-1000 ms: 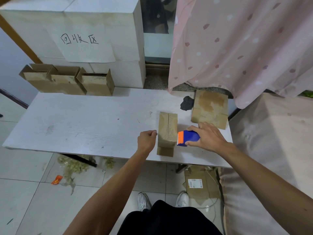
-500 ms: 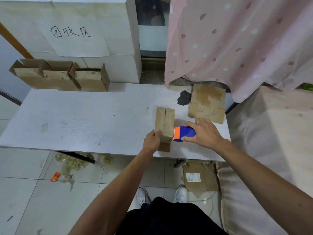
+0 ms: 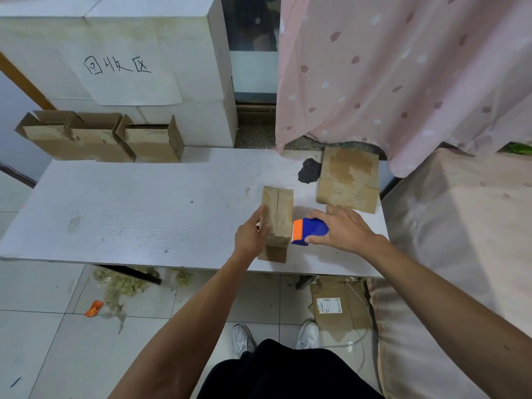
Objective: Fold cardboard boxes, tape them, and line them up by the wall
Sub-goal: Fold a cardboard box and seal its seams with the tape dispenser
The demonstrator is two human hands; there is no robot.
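Note:
A small folded cardboard box [image 3: 278, 214] stands near the front edge of the white table [image 3: 129, 214], its top flaps closed with a seam down the middle. My left hand [image 3: 250, 234] grips the box's left side. My right hand [image 3: 344, 230] holds a blue and orange tape dispenser [image 3: 308, 231], whose orange toothed end touches the box's right side. Three open folded boxes [image 3: 100, 138] stand in a row against the white wall blocks at the table's back left.
A flat cardboard blank [image 3: 348, 178] and a dark crumpled lump [image 3: 309, 171] lie at the table's back right. A pink curtain [image 3: 403, 76] hangs to the right above a beige cushion [image 3: 460, 240]. Scraps, an orange wrapper [image 3: 93, 308] and flat cardboard [image 3: 339, 306] litter the floor.
My left hand went from a loose fist beside the box to gripping its left side. The dispenser in my right hand stayed against the box's right side.

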